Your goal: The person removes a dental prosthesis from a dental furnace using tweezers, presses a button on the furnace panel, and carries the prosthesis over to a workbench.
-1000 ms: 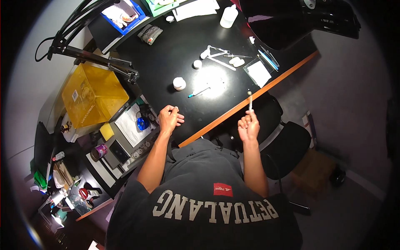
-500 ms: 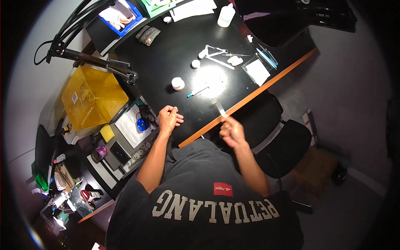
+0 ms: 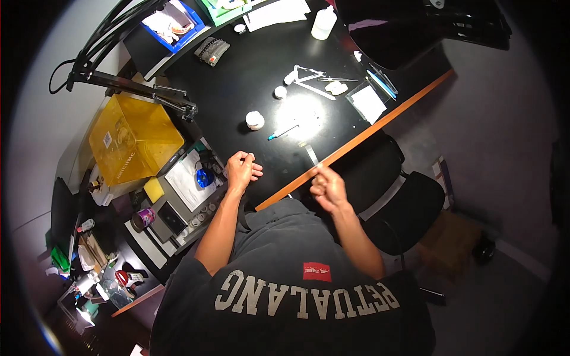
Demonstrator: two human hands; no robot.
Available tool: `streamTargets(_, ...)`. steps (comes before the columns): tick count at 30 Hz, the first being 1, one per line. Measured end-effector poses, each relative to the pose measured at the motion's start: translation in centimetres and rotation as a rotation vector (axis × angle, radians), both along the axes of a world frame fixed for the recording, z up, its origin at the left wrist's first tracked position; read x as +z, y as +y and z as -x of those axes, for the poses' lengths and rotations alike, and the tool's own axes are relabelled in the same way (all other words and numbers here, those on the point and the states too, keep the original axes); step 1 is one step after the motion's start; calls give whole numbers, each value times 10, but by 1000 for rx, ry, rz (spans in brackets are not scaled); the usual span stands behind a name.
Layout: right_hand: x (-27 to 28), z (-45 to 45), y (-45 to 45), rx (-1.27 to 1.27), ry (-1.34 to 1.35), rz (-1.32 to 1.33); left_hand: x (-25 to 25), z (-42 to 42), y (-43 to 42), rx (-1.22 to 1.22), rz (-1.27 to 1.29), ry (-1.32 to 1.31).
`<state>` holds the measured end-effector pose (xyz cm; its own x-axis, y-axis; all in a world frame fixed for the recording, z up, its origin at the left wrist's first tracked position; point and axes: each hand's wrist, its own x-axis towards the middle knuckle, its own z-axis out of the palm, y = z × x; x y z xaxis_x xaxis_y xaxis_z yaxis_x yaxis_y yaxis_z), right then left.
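My left hand [image 3: 240, 172] rests at the near left part of the black table, its fingers curled. A small white piece [image 3: 251, 156] shows at its thumb and fingertips, too small to name. My right hand [image 3: 328, 188] is closed at the orange-brown table edge. It grips a slim, flat, silvery tool [image 3: 312, 155] with a yellowish tip that points over the tabletop. Beyond the tool lies a blue-tipped pen-like stick [image 3: 283, 132], beside a bright patch of lamplight. A white jar [image 3: 255, 120] stands past my left hand, and a smaller white pot [image 3: 280, 92] is farther off.
A jointed white instrument [image 3: 312, 81] lies farther back, near a glass slab with white paper [image 3: 367, 104] and several pens. A white bottle [image 3: 323, 24] stands at the back. On the left are a yellow transparent cover [image 3: 133, 142] and a lamp arm [image 3: 172, 102]. A black chair [image 3: 380, 190] stands right.
My right hand and the tool have shifted very slightly left. The left hand stays in place, and the whole view has moved a touch.
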<state>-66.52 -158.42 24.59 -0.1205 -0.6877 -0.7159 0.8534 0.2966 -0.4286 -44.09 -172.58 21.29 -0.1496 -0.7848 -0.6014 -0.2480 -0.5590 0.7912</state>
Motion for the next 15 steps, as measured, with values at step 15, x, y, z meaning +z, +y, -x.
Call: streamTargets(15, -17, 59, -3, -426, 64, 66, -1, 1, 2, 8, 15, -4)
